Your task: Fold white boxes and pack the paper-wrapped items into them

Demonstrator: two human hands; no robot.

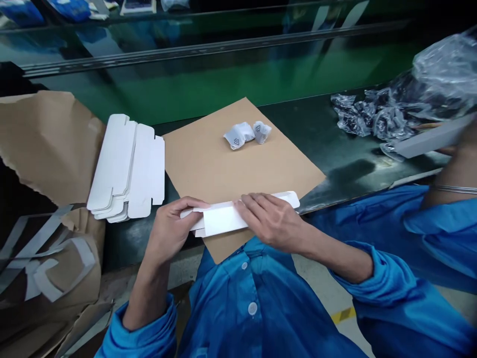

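Nearest, a blue jacket (223, 308) filled the lower middle, with pale floor (313, 276) showing beside it and a yellow-and-black mark (343, 315) on that floor. At the left stood a torn brown carton (48, 144), white strips (80, 263) lying tangled by its lower part.

Both hands were at the bench's near edge, closed on one slim white box (223, 219), partly folded, above the near corner of a brown sheet (208, 164). The left hand (175, 226) pinched the box's left end, thumb on top. The right hand (266, 219) lay over the other half — fingers together and bent, pressing on the top — while the rounded right end stuck out past it.

The sheet lay cornerwise on a dark bench (298, 122), its surface scuffed and shiny at the right. Left of the sheet, flat white cartons (114, 164) were stacked unevenly; toward its far corner sat two small wrapped packets (238, 135), side by side. Off to the right were crumpled clear bags (391, 117) and a co-worker's blue sleeve (443, 223).

Behind the bench ran a green panel (223, 84) with a dark rail — and beyond that, blue bundles (70, 10) at the upper left.
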